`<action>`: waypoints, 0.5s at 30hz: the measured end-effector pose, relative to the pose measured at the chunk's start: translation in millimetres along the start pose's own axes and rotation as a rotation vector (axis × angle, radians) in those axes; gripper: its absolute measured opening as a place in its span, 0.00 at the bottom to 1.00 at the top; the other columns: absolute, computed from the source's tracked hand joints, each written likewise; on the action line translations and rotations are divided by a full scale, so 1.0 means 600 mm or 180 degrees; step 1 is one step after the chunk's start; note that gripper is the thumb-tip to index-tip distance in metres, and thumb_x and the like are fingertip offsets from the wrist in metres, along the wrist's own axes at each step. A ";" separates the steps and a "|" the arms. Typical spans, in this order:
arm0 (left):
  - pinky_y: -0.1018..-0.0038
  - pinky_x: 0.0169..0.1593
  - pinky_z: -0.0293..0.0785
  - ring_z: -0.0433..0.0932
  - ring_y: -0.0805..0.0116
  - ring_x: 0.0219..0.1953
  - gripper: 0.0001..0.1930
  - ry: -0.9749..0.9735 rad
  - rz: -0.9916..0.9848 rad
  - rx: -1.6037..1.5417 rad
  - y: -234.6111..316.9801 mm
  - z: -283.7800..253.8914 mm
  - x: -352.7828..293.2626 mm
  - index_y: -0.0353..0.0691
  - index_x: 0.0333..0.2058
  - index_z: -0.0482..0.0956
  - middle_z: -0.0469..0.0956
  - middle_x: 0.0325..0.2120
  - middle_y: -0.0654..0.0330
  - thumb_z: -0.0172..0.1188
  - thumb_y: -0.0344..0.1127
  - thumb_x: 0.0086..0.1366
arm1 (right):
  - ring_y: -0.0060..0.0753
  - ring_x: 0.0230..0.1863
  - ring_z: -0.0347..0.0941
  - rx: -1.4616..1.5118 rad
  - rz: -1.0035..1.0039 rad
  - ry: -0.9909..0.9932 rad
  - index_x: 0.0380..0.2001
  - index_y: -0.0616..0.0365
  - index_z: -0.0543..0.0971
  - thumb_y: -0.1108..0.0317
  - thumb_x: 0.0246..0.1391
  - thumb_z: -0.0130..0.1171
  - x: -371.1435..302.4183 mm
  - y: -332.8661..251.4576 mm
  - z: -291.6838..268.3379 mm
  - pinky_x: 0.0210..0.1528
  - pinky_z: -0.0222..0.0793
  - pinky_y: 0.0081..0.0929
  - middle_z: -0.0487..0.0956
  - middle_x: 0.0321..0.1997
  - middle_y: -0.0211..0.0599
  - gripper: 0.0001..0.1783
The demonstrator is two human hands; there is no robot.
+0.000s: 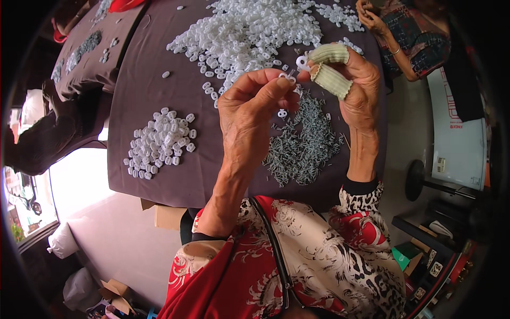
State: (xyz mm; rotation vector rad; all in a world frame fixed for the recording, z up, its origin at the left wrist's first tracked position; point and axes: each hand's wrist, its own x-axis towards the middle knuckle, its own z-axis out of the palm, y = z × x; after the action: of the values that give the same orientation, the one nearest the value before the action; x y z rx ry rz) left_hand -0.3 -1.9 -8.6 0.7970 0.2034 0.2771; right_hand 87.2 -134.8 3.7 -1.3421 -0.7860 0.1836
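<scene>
My left hand (255, 101) pinches a small white two-hole plastic piece (287, 78) between thumb and fingers, and a thin metal screw seems to stand up from it. Close by on its right, my right hand (356, 80) wears pale green ribbed knit covers (332, 80) on two fingers. Those covered fingers close on another white two-hole piece (303, 63). Below the hands lies a heap of small grey screws (305, 141) on the dark tablecloth. A single white piece (282, 113) rests at the heap's upper left edge.
A large pile of loose white pieces (255, 32) covers the table's far side. A smaller pile of white pieces (159, 141) sits at the left. Another person's hand (370, 16) is at the far right edge. A second dark-covered table (101, 32) stands beyond at left.
</scene>
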 end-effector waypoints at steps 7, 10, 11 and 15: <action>0.76 0.31 0.72 0.74 0.71 0.26 0.04 -0.0118 0.0031 -0.0084 -0.007 -0.007 0.001 0.31 0.30 0.72 0.75 0.25 0.56 0.53 0.25 0.56 | 0.26 0.28 0.75 0.0408 0.0225 0.0142 0.35 0.65 0.75 0.75 0.46 0.51 0.002 0.003 0.009 0.35 0.71 0.22 0.77 0.29 0.37 0.11; 0.75 0.32 0.73 0.74 0.71 0.26 0.04 -0.0075 0.0093 -0.0022 -0.008 -0.004 0.002 0.30 0.29 0.72 0.74 0.25 0.56 0.53 0.25 0.56 | 0.26 0.28 0.75 0.0607 0.0372 0.0315 0.34 0.64 0.76 0.76 0.45 0.52 0.002 -0.002 0.015 0.35 0.72 0.23 0.77 0.29 0.38 0.11; 0.75 0.32 0.73 0.74 0.71 0.26 0.03 -0.0041 0.0138 0.0010 -0.007 -0.003 0.002 0.30 0.29 0.72 0.74 0.24 0.56 0.53 0.25 0.56 | 0.26 0.28 0.75 0.0653 0.0405 0.0443 0.34 0.65 0.76 0.77 0.45 0.52 0.002 -0.008 0.019 0.35 0.72 0.23 0.78 0.29 0.38 0.10; 0.75 0.33 0.73 0.74 0.71 0.25 0.03 0.0021 0.0238 0.0132 -0.008 0.003 0.001 0.30 0.29 0.72 0.74 0.24 0.57 0.53 0.24 0.56 | 0.25 0.28 0.75 0.0617 0.0399 0.0611 0.32 0.65 0.76 0.78 0.45 0.51 0.004 -0.016 0.029 0.35 0.72 0.21 0.78 0.29 0.38 0.09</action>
State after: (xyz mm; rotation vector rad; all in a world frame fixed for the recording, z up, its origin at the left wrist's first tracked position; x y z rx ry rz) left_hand 1.6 -6.2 -10.6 0.8461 0.1863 0.3468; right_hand 75.2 -122.2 13.8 -1.2052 -0.5099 0.2205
